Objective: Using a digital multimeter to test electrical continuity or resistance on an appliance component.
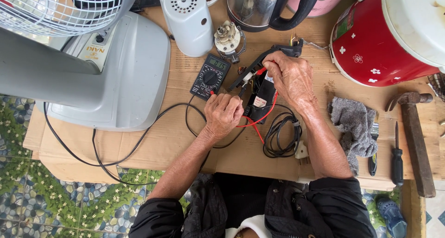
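While the head camera looks straight down at a cardboard-covered bench, both bare hands work over a black part lying near the middle of it, just right of a black meter with a lit grey display. The left hand is clenched around the end of a probe at the near edge of the part, fingers curled tight, with red wire running out from under the fist. The right hand is closed in a pinch on a red probe pressed to the upper end of the part, where a black handle-shaped piece sticks out toward a steel kettle.

A coiled black cord with a white plug lies just beside the right forearm. Left of the meter sits the grey base of a fan, its own black cable looping across the bench. A small motor and a pale blue housing stand behind the meter. To the right are a red rice cooker, a grey rag, a screwdriver and a hammer. Black sleeves cover both upper arms.
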